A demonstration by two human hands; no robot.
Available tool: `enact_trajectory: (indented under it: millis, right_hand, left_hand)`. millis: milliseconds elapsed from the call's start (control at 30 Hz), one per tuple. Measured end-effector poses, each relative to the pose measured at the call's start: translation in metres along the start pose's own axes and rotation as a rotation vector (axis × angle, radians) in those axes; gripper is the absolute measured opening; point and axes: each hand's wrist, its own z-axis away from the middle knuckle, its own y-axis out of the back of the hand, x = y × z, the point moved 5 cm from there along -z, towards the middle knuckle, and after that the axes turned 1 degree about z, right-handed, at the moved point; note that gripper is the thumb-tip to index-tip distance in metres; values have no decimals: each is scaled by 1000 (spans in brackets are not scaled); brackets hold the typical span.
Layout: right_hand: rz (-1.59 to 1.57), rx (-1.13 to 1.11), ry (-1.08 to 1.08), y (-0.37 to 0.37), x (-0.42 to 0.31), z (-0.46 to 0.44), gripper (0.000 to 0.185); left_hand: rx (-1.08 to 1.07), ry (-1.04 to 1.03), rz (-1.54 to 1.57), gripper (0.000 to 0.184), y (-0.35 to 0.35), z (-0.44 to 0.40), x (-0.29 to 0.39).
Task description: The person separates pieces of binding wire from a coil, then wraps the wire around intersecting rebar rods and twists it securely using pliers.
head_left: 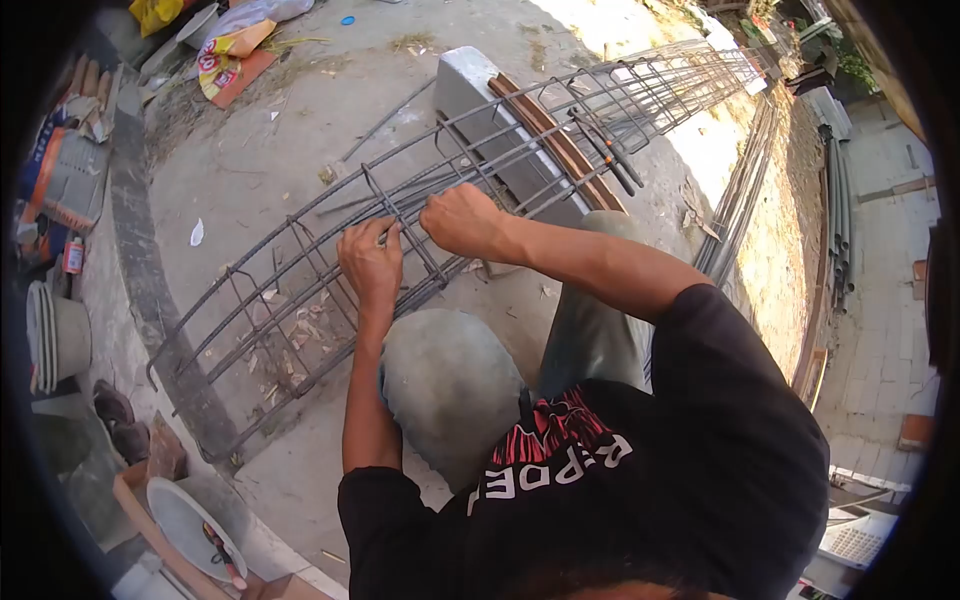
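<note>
A long rebar cage (262,245) of dark bars and square stirrups stretches diagonally in front of me. At its near part, beside a stirrup, my left hand (370,262) is closed, thumb and fingertips pinched together against the bars. What is between those fingertips is too small to name. My right hand (460,220) is curled into a fist just right of it, over the same bars, and its contents are hidden. A dark-handled tool with orange marks (608,155) rests on the cage farther right.
A grey block (468,75) and brown boards (550,130) lie under the cage. Loose rods (745,190) lie at right, with pipes (836,215) beyond. At left are stacked buckets (68,340) and a white basin (190,520) holding red-handled pliers (222,555).
</note>
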Motion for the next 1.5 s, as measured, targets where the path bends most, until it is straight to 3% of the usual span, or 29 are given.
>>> enact_trajectory:
  millis: [100, 333, 467, 600, 700, 767, 900, 933, 1033, 1167, 1300, 1500]
  right_hand:
    - [-113, -65, 91, 8, 6, -20, 17]
    - [116, 173, 529, 35, -2, -68, 15]
    - [220, -44, 228, 19, 24, -72, 15]
    - [262, -225, 248, 6, 11, -52, 15]
    - [266, -166, 270, 20, 14, -49, 15]
    - [161, 10, 309, 29, 19, -54, 13]
    - [96, 160, 481, 25, -3, -65, 11]
    - [15, 161, 460, 24, 1, -71, 12]
    - [-232, 101, 90, 18, 36, -76, 15]
    - [-232, 54, -38, 2, 36, -66, 15]
    - [-105, -60, -41, -4, 26, -47, 15]
    - [-409, 28, -26, 8, 12, -71, 15]
  left_hand:
    - [72, -6, 27, 12, -3, 2, -2]
    - [66, 16, 11, 11, -6, 1, -7]
    - [76, 15, 32, 9, -6, 3, -4]
    - [81, 21, 38, 10, -4, 4, -4]
    - [86, 10, 52, 11, -5, 4, -5]
    - [90, 13, 56, 10, -5, 1, -5]
    - [81, 38, 15, 10, -5, 1, -5]
    - [81, 39, 15, 10, -6, 1, -6]
    - [92, 47, 22, 11, -8, 3, -6]
    - [92, 57, 31, 11, -7, 4, -6]
    - [93, 64, 22, 9, -8, 4, -8]
    - [32, 109, -30, 12, -7, 3, -5]
